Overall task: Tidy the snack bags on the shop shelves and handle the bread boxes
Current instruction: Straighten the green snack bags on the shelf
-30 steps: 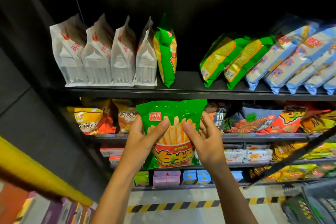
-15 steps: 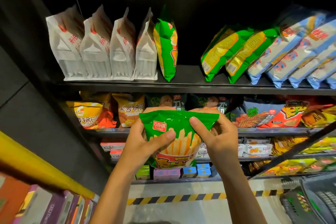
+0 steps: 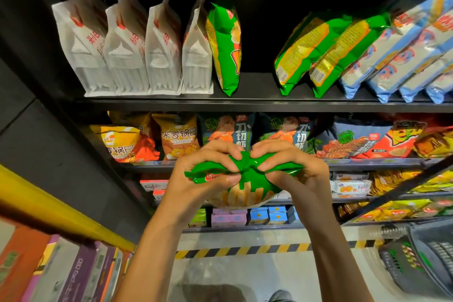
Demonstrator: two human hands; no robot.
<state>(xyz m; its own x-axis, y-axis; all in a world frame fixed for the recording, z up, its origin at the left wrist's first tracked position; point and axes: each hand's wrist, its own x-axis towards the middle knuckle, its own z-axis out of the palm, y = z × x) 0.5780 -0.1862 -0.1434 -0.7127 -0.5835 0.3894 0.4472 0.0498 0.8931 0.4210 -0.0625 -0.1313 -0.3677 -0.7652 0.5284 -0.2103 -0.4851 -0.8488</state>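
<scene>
A green fries snack bag (image 3: 247,179) hangs in front of the shelves at chest height. My left hand (image 3: 203,174) pinches the left part of its crumpled top edge, and my right hand (image 3: 291,169) pinches the right part. The bag's top is bunched between my fingers; its lower printed part tips away from me. On the top shelf (image 3: 257,102) one matching green bag (image 3: 225,46) stands upright beside several white bags (image 3: 127,46). To the right of a gap, two green and yellow bags (image 3: 318,49) lean against blue bags (image 3: 402,51).
The second shelf holds orange bags (image 3: 176,137) and dark shrimp-snack bags (image 3: 230,130) right behind my hands. Small boxes (image 3: 257,216) line a lower shelf. A black shopping basket (image 3: 421,265) sits at the lower right, a yellow rail (image 3: 56,211) and boxes at the lower left.
My hands shifted from the bag's sides up to its top edge and crumpled it. The bag tipped forward and the view tilted up toward the top shelf.
</scene>
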